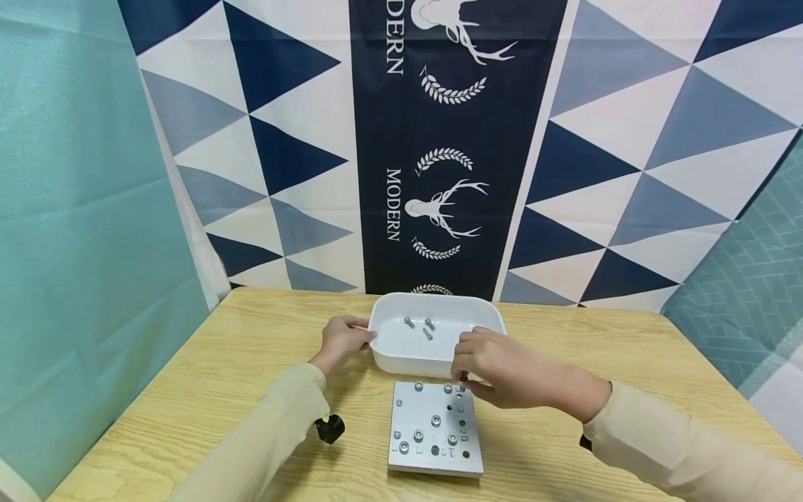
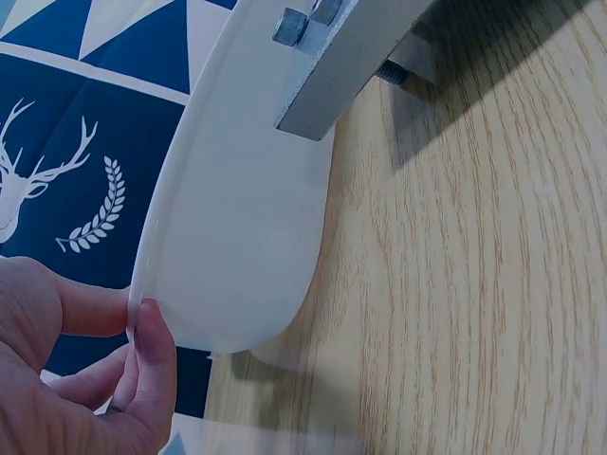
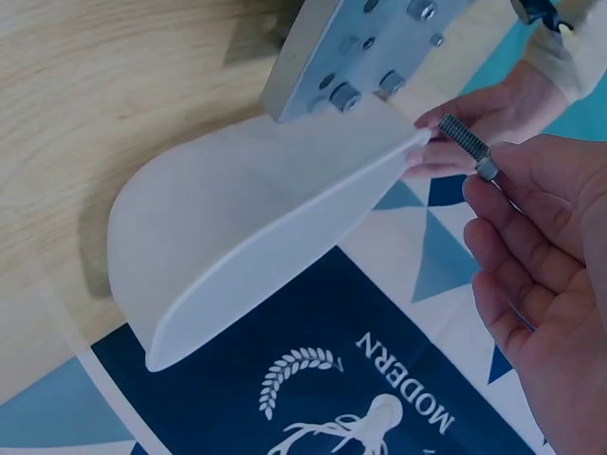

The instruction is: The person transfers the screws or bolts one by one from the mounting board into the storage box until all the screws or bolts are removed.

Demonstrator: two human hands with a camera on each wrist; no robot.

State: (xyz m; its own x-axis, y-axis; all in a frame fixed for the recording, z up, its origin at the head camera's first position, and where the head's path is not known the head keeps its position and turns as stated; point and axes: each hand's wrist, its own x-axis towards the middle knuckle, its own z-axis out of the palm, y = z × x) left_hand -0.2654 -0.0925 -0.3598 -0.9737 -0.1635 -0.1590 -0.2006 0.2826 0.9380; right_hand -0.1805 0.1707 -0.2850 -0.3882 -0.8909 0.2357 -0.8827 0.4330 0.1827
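Observation:
My left hand (image 1: 341, 339) pinches the left end of a white plastic tray (image 1: 408, 365) at its rim, thumb on one side and fingers on the other. Inside the tray lie three loose bolts (image 1: 429, 324). In front of it is a silver metal plate (image 1: 414, 408) with several socket-head bolts standing in it and some bare holes. Thumb and fingertips of my right hand (image 1: 495, 366) pinch a bolt (image 3: 465, 142) by its head, the thread pointing away from the fingers. That hand is over the plate's far right corner, partly covering the tray's near right side.
A light wood table (image 1: 564, 446) carries everything. Behind its far edge hangs a patterned cloth (image 1: 439, 139) with triangles and deer heads. A teal curtain (image 1: 94, 209) borders the left side. Dark wrist-worn devices (image 1: 330, 428) show by the sleeves.

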